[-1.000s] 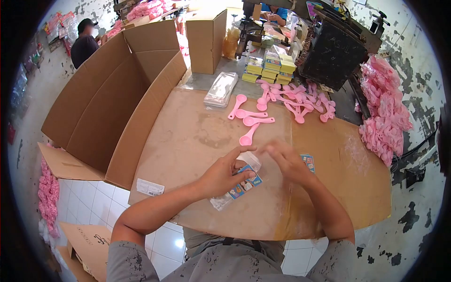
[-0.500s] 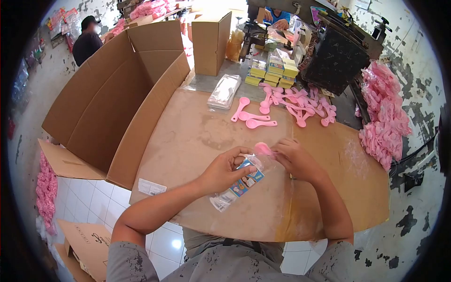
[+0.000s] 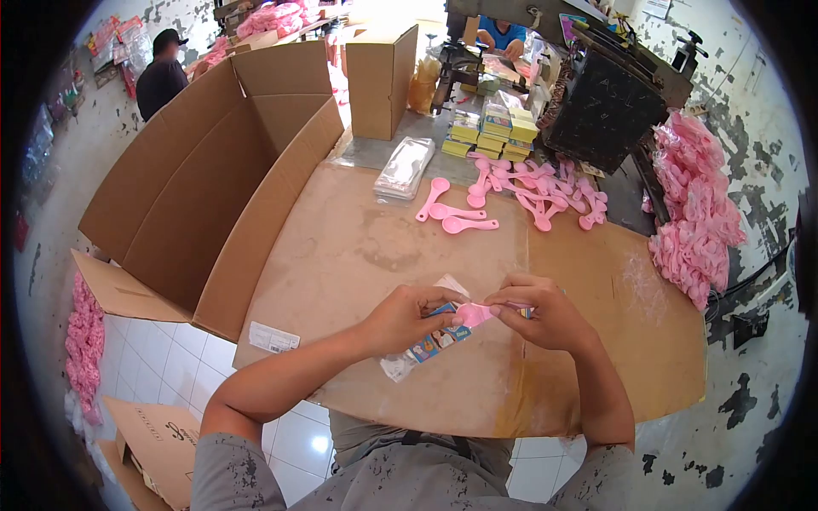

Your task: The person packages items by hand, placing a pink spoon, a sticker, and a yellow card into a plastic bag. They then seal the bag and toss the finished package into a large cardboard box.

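Observation:
Near the middle of the cardboard-topped table point(image 3: 366, 255), my left hand point(image 3: 413, 318) pinches the clear plastic bag point(image 3: 397, 366) at its upper end. A blue printed card point(image 3: 439, 342) lies within or under that bag; which one is hard to tell. My right hand point(image 3: 537, 311) is closed on a pink spoon point(image 3: 471, 315), whose bowl points toward my left fingertips. Whether the bowl is inside the bag's mouth cannot be made out. Beyond my hands lie a few loose pink spoons point(image 3: 470, 225) and a stack of clear bags point(image 3: 404, 169).
A large open carton point(image 3: 256, 213) stands at the left, and a taller box point(image 3: 375, 89) behind the bags. Card stacks point(image 3: 494, 128), a spoon pile point(image 3: 554, 192) and a black machine point(image 3: 605, 106) are at the back. Pink bundles point(image 3: 694, 213) hang right. Two people are in the background.
My right hand has moved down with the spoon, whose bowl now sits lower, beside my left fingertips. The person at the back left has raised their head.

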